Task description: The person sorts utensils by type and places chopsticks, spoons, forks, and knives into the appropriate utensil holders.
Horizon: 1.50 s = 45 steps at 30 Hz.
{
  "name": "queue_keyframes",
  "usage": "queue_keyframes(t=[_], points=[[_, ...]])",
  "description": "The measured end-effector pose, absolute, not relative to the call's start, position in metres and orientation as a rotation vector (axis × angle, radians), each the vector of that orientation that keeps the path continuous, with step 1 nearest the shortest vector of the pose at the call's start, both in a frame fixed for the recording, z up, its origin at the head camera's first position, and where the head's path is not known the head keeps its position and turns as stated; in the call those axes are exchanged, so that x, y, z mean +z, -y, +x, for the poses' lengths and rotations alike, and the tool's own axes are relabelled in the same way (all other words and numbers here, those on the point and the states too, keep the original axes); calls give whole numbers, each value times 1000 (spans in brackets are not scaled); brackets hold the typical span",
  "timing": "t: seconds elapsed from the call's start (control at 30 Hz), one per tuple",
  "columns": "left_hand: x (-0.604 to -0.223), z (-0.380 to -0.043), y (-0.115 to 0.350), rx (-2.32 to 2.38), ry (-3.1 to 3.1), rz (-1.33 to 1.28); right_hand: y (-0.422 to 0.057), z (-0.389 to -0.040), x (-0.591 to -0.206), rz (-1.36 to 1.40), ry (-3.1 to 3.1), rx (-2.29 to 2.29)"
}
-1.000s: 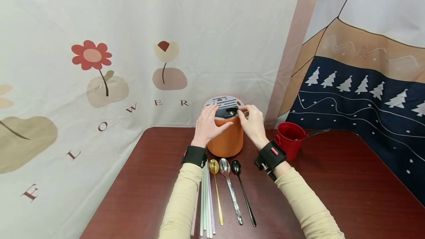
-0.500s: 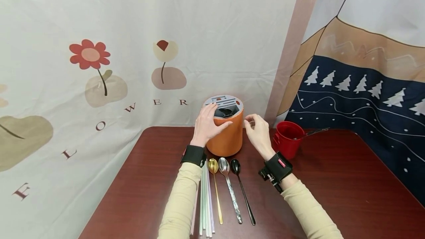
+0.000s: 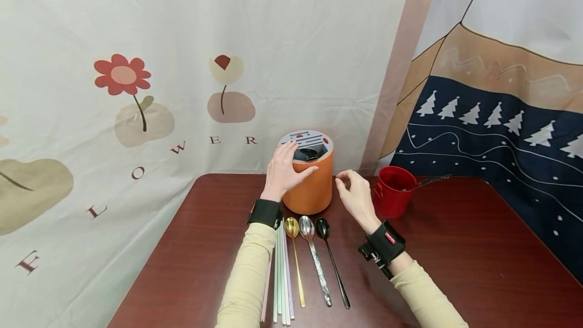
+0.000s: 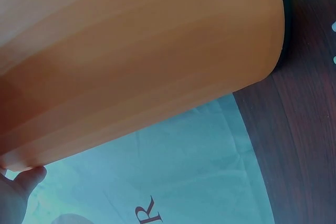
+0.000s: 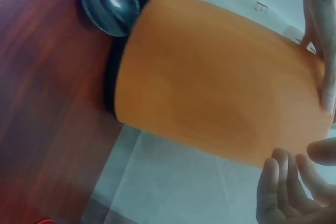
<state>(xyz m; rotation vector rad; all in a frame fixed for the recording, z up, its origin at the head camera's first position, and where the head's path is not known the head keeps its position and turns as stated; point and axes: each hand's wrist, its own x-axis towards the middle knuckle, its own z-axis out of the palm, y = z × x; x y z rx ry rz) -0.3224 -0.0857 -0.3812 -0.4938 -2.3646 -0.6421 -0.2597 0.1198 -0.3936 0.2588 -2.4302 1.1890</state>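
An orange round knife block (image 3: 314,186) with slots in its top stands at the table's back edge. My left hand (image 3: 281,171) holds its left side, fingers along the rim and thumb across the front. A black spoon-like piece (image 3: 308,154) sits in the block's open front compartment, its lower part hidden. Just right of the block hovers my right hand (image 3: 357,194), loosely curled with nothing in it; the right wrist view shows its fingers (image 5: 283,182) beside the block's upper side. Before the block lie a gold spoon (image 3: 293,229), a silver spoon (image 3: 307,229) and a black spoon (image 3: 323,229).
A red cup (image 3: 395,196) with a thin dark handle (image 3: 430,180) leaning out stands behind my right wrist. Several pale straws (image 3: 283,277) lie beside my left sleeve. A printed cloth (image 3: 314,65) hangs close behind the table (image 3: 205,237).
My right hand has let go of the black spoon-like piece at the block's compartment and moved down and right. The piece now sits lower inside. My left hand has stayed on the block.
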Motion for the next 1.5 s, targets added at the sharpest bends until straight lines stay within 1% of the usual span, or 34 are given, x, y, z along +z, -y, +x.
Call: queue_keyframes(t=[0.27, 0.83, 1.1, 1.5], points=[[-381, -321, 85, -647, 2373, -492, -117, -248, -412, 242, 2603, 1103], [-380, -318, 85, -646, 2377, -488, -102, -227, -451, 316, 2899, 866], [-380, -319, 85, -649, 2379, -487, -99, -218, -462, 320, 3066, 696], [-380, -320, 86, -665, 2394, -486, -97, -215, -464, 378, 3183, 754]])
